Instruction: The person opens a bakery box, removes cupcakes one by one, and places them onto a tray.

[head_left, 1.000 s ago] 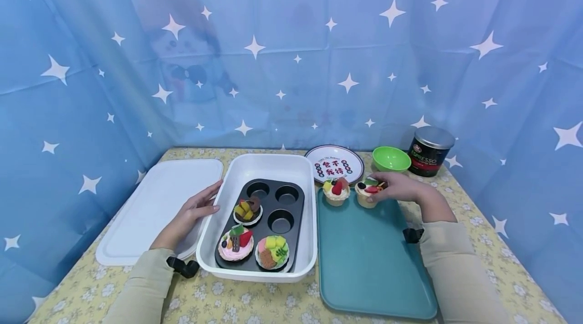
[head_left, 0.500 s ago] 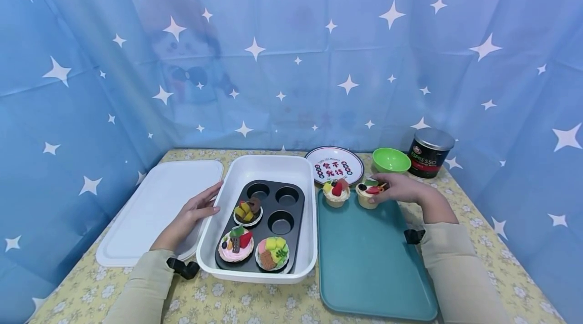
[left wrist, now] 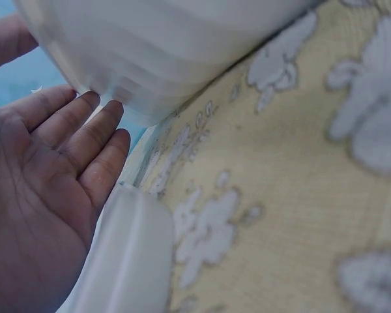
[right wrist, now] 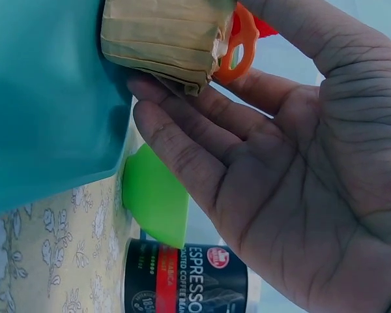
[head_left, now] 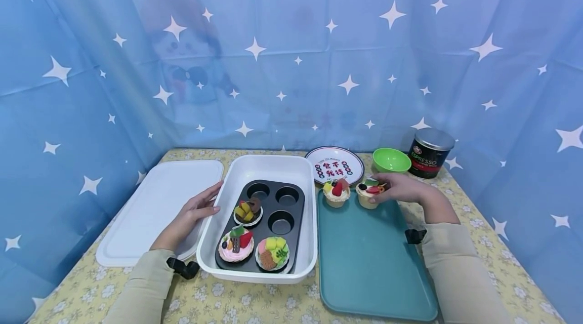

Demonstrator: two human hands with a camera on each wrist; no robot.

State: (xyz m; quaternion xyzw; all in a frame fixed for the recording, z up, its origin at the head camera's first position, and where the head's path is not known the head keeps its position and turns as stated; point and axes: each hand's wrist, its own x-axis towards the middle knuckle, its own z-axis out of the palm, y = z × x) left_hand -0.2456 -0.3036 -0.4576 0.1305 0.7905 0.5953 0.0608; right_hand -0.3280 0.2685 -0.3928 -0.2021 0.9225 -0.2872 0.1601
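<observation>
At the far right corner of the teal tray, my right hand holds a fruit-topped cupcake between thumb and fingers. In the right wrist view its tan pleated cup stands on the tray, and an orange ring-shaped topping shows. Another cupcake, with a strawberry on top, is just left of it. My left hand touches the left wall of a white bin with its fingertips, fingers fairly straight. Inside the bin lies a black muffin tin with three decorated cupcakes in its cups.
A white lid lies left of the bin, partly under my left forearm. Behind the tray are a round plate, a green bowl and a black espresso can. Blue star-printed curtain encloses the table.
</observation>
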